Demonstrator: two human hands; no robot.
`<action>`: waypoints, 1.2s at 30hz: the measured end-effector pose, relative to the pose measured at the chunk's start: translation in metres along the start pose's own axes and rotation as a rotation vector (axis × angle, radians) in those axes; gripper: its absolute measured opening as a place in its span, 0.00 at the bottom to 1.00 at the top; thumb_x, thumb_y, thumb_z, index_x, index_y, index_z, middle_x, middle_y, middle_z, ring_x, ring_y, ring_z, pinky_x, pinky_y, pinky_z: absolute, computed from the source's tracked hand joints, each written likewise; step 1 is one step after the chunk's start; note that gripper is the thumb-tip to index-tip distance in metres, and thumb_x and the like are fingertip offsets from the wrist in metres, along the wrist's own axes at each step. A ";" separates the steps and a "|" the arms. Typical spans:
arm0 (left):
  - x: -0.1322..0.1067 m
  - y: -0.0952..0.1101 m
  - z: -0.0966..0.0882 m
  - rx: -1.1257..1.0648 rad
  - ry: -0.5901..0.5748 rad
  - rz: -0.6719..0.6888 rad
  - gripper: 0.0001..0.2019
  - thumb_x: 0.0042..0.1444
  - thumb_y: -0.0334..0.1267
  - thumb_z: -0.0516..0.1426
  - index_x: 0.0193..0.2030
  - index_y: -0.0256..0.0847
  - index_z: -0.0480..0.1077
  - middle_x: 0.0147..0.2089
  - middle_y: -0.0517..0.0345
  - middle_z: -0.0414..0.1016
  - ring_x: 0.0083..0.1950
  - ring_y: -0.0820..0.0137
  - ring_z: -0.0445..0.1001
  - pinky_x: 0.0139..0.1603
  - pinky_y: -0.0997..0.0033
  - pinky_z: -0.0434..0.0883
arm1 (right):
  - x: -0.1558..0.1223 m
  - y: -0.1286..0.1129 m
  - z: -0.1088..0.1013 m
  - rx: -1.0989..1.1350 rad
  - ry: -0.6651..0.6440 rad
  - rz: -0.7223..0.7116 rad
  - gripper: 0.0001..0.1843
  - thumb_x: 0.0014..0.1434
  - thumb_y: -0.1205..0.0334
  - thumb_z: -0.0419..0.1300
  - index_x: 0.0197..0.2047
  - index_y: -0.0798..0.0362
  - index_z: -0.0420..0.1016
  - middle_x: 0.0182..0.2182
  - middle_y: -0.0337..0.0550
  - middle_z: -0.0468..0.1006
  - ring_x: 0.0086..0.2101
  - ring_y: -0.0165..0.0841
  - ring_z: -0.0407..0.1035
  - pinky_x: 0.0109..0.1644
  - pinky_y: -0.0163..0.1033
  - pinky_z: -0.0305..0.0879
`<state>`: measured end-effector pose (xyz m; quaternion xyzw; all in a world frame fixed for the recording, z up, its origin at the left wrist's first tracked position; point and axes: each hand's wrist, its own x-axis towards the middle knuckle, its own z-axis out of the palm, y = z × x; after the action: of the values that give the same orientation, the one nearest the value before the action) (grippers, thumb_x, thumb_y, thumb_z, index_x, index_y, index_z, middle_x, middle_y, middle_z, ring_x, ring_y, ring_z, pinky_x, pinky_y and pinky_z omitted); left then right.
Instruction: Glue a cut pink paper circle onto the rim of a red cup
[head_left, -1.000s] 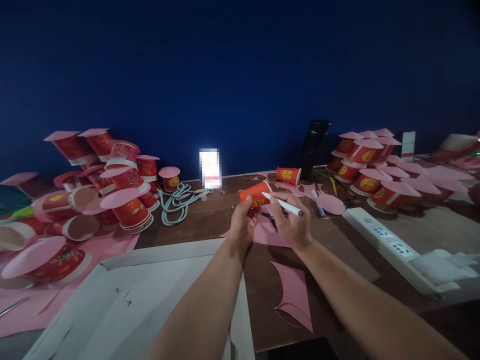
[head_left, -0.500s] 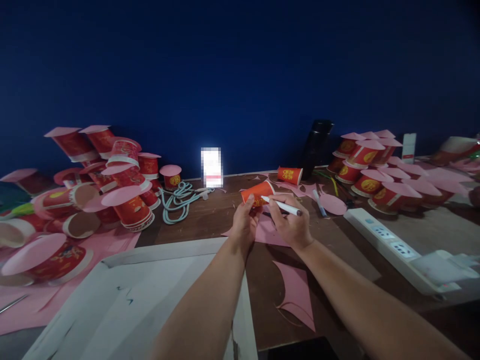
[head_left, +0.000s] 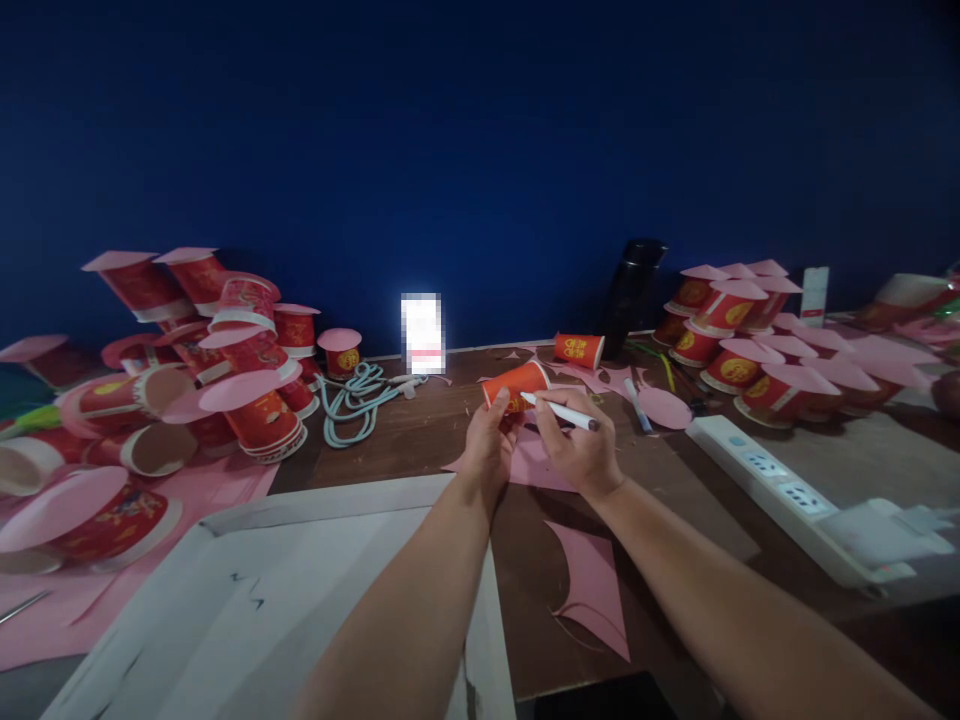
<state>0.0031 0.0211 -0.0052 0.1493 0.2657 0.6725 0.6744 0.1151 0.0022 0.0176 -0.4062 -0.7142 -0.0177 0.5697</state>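
My left hand [head_left: 487,440] has an orange-red paper cup [head_left: 517,380] pinched, thumb along its near side; it lies tilted nearly on its side, raised above the brown tabletop [head_left: 405,435] and behind the cut pink paper [head_left: 541,468]. The cup's skin is smooth and bright, with gold characters low on its wall, partly covered by my fingers. My right hand [head_left: 583,447] pinches a white marker [head_left: 564,411], dark at its back end, its point at the lettering; I cannot tell whether it touches. Beyond, a similar red cup [head_left: 579,350] with gold characters lies on its side near a black flask [head_left: 634,295].
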 end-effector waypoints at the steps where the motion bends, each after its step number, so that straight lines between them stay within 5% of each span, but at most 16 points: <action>1: 0.000 0.000 0.000 0.003 0.000 0.000 0.14 0.45 0.39 0.67 0.38 0.37 0.72 0.37 0.56 0.76 0.37 0.75 0.74 0.46 0.73 0.69 | 0.000 0.000 0.000 -0.001 -0.002 0.002 0.06 0.60 0.62 0.57 0.40 0.50 0.74 0.35 0.43 0.79 0.36 0.34 0.74 0.43 0.39 0.70; 36: 0.001 0.000 0.000 -0.007 0.045 -0.009 0.18 0.44 0.40 0.68 0.41 0.38 0.73 0.37 0.55 0.77 0.40 0.70 0.75 0.51 0.68 0.68 | 0.001 0.000 0.001 -0.023 0.041 -0.040 0.05 0.59 0.64 0.58 0.39 0.52 0.74 0.34 0.44 0.79 0.37 0.33 0.74 0.44 0.39 0.70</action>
<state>0.0030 0.0217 -0.0053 0.1307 0.2791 0.6736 0.6717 0.1145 0.0035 0.0179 -0.3980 -0.7102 -0.0454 0.5789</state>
